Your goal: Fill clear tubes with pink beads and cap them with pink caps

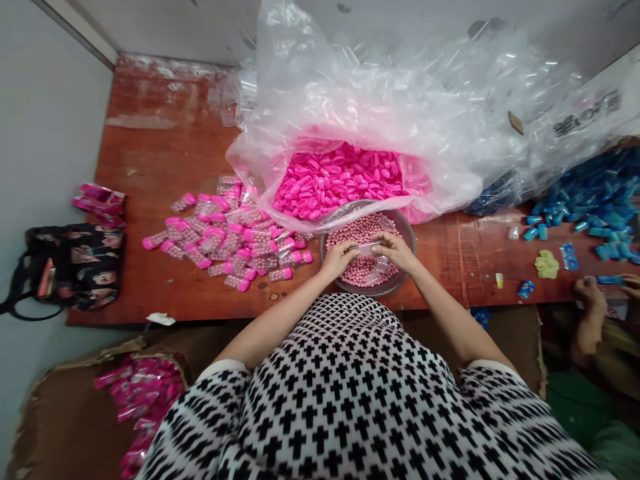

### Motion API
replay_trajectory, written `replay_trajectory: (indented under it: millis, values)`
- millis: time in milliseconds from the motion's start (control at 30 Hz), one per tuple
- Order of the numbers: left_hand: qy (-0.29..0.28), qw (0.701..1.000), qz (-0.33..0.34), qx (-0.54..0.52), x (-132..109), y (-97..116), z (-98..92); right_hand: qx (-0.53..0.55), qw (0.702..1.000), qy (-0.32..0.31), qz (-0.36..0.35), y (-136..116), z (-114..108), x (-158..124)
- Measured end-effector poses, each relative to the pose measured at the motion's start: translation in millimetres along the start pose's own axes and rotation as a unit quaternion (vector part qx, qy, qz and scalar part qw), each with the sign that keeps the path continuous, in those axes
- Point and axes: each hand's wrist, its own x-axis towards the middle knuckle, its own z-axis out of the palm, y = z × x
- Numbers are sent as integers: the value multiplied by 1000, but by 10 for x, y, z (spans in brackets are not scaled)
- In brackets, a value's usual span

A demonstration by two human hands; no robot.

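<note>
Over a grey bowl (409, 233) of small round pink balls (350, 231), my two hands meet. My left hand (341, 259) pinches one end of a small clear plastic container (367, 249). At its other end, the fingers of my right hand (396, 252) are closed on it too. More clear containers (379, 272) lie on the balls below my hands. Behind the bowl, an open plastic bag (440, 200) holds many bright pink caps (340, 177). To the left is a pile of ball-filled containers with pink caps (230, 237).
A flowered black bag (95, 263) and pink packets (100, 200) sit at the left edge. Below them stands a carton (65, 413) with pink packs. At right lie blue containers (590, 200), a yellow crumpled piece (547, 265) and another person's hands (593, 300).
</note>
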Motion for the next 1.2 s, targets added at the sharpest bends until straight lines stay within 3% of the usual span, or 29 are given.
replay_trajectory:
  millis: [67, 200, 267, 367, 433, 533, 600, 633, 767, 900, 933, 1067, 1133, 1200]
  values:
    - [15, 1000, -4, 14, -26, 15, -59, -9, 1000, 5, 12, 18, -129, 5]
    - [76, 994, -11, 72, -55, 38, -205, -18, 992, 126, 23, 107, -450, 56]
    - [53, 994, -13, 98, -52, 58, -212, -51, 990, 133, 1, 152, -458, 131]
    - [-17, 990, 7, 137, -48, 84, -120, -182, 974, 112, -81, 186, -262, 304]
    - [-52, 987, 21, 153, -58, 76, -51, -325, 933, 96, -121, 185, -122, 414]
    - [-76, 984, 30, 161, -91, 25, -24, -549, 827, 1, -116, 166, -41, 523]
    - [-80, 983, 37, 163, -117, -12, -54, -631, 767, -63, -94, 160, -20, 571]
    - [-78, 982, 44, 166, -130, -26, -76, -639, 761, -82, -83, 164, 7, 595]
    - [-43, 982, 62, 175, -195, -61, -179, -552, 826, -104, -55, 252, 273, 703]
    - [47, 983, 25, 175, -254, -96, -288, -499, 860, -91, -48, 368, 465, 710]
    - [67, 982, 16, 175, -253, -100, -305, -465, 880, -83, -48, 382, 461, 682]
    - [92, 984, 14, 149, -157, -69, -283, -156, 984, -72, -51, 375, 363, 500]
    - [87, 989, 29, 119, -83, -31, -233, -49, 995, -73, -51, 351, 344, 407]
    - [80, 992, 38, 88, -25, 8, -190, -27, 996, -66, -55, 316, 349, 330]
